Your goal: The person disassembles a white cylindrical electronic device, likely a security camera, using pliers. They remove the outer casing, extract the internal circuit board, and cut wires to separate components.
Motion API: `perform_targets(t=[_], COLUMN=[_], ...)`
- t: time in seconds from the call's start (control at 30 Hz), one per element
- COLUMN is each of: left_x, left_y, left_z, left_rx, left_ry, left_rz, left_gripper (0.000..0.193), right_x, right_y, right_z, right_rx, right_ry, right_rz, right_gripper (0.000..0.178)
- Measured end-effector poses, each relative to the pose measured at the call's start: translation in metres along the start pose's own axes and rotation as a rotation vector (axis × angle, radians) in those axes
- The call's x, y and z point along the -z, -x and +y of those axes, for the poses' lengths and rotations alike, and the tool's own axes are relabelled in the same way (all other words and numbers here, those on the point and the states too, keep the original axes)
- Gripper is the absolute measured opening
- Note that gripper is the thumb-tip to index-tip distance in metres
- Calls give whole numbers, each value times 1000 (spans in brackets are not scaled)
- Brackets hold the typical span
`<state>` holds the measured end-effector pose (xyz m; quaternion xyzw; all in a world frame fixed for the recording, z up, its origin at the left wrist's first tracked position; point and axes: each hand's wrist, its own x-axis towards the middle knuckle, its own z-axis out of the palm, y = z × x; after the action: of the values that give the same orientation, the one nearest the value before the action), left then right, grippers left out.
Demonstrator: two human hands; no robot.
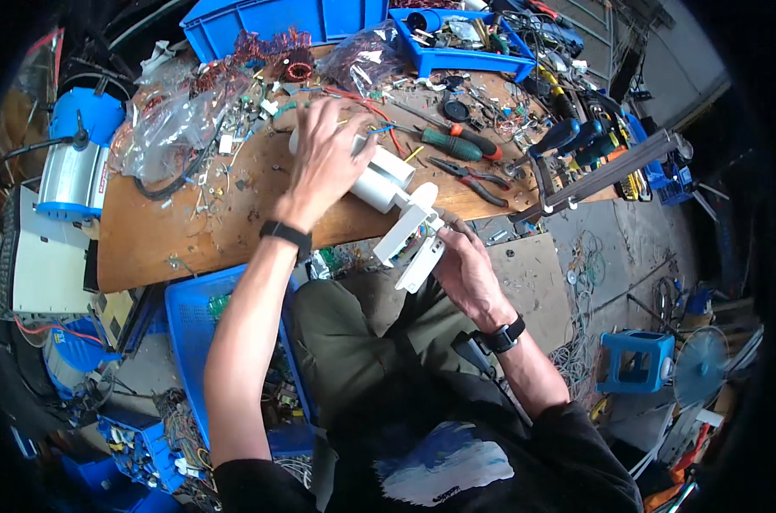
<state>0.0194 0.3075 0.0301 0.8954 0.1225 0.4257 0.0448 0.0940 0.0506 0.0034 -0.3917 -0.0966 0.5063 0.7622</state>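
Observation:
A white device with a cylindrical body (375, 190) lies at a slant over the table's near edge. Its near end is box-shaped and stands open, with wires and small parts showing inside. My left hand (324, 150) curls over the far part of the cylinder and covers it. My right hand (467, 272) grips the box-shaped end from the right, above my lap. Just beyond the cylinder lie a green-handled screwdriver (450, 144) and pliers (471, 178) with dark and red handles.
Scraps, wires and a clear plastic bag (170, 150) litter the wooden table (161, 244). Blue bins (277, 21) stand along its back, one a blue tray (465, 58) of parts. A blue crate (196, 321) is beside my left leg. At right are a blue stool (634, 361) and a fan (700, 366).

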Motion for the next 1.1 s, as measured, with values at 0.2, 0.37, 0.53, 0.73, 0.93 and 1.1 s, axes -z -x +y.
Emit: perform_targets(t=[0.2,0.37,0.53,0.73,0.93,1.1], left_x=[61,53,54,54,57,55], left_y=[69,116,114,102,92,89], left_z=[88,102,116,132,142,144], left_rx=[411,660,844,769,783,835], left_ry=[522,668,711,654,531,531], left_rz=[-90,-152,-264,-232,-286,-314], left_gripper=[25,38,44,41,42,45], right_x=[3,-11,-17,-9,0,1], right_y=[-3,2,7,11,16,24], right_z=[1,5,13,19,9,-12], right_rx=[-7,-9,35,308,316,186], right_ry=[-97,-64,-28,788,822,642], right_rz=[-14,-55,3,128,100,0], right_gripper=[34,33,39,85,77,60])
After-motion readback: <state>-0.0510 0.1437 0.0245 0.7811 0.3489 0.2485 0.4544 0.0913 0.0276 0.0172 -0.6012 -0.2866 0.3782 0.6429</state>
